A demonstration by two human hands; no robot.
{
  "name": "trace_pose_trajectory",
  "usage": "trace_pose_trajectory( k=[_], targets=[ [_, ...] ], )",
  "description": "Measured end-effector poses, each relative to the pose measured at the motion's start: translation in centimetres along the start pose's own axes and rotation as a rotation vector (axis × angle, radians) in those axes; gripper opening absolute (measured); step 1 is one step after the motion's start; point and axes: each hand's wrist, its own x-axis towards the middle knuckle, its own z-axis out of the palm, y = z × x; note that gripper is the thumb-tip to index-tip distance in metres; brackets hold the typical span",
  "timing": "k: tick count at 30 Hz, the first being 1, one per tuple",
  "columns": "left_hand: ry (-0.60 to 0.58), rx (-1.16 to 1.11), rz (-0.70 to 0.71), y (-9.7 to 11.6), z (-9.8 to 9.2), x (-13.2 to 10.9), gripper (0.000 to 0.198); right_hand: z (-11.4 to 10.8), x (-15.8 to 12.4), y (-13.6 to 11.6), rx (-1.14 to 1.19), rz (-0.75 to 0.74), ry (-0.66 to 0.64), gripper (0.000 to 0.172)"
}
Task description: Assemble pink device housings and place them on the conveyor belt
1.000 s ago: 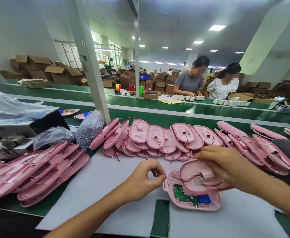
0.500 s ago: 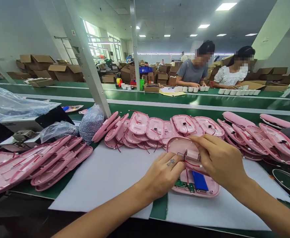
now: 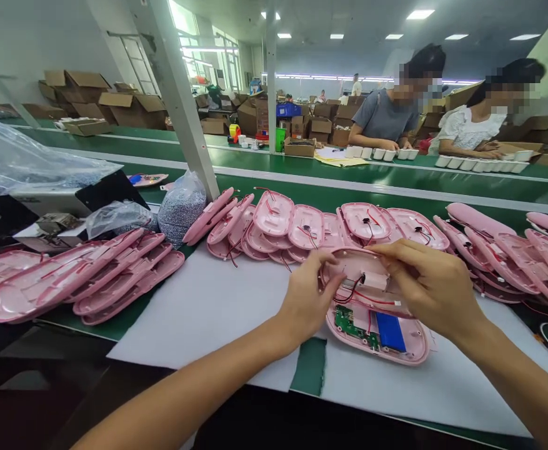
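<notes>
A pink plastic shell half [image 3: 351, 259] is tilted up between my two hands, its hollow inside showing a white block, dark wires and red wires. My left hand [image 3: 307, 299] pinches its left end, thumb inside the rim. At the opposite end, my right hand [image 3: 435, 290] grips the upper right edge; some of its fingertips are hidden behind the shell. Just below lies a second pink shell half [image 3: 398, 356] on the white sheet, open side up. Inside that one are a green circuit board [image 3: 348, 322] and a blue battery pack [image 3: 390, 332].
Several pink shells [image 3: 274, 215] with wires lean in a row behind my hands. More shells stack at left [image 3: 128, 275] and right [image 3: 503, 250]. A bag of grey granules [image 3: 182, 209] stands by the slanted post [image 3: 177, 94]. Across the green bench, two people handle white cups.
My left hand has gone from the wires in the middle of the raised shell to its left rim. My right hand keeps its hold. The whole view has shifted somewhat.
</notes>
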Motion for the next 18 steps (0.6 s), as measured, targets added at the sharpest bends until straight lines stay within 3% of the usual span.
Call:
trace_pose_trajectory(
  k=[3,7,11,15,18],
  targets=[
    [-0.036,-0.246,-0.226,-0.3,0.1,0.1,0.04,0.5,0.5,-0.1,0.003,0.025,-0.107,0.022],
    [-0.11,-0.281,-0.264,-0.2,0.4,-0.2,0.033,1.4,1.0,-0.9,-0.045,0.093,-0.205,0.019],
    [-0.107,-0.372,-0.35,-0.3,0.6,0.2,0.04,2.5,1.6,-0.2,0.143,0.12,-0.31,0.017],
    [-0.208,-0.234,-0.354,-0.7,0.3,1.1,0.032,3.2,2.1,-0.3,0.184,0.124,-0.229,0.023],
    [-0.249,-0.037,-0.258,-0.3,-0.4,1.4,0.038,1.9,2.2,-0.7,0.21,0.07,-0.114,0.026]
  ],
)
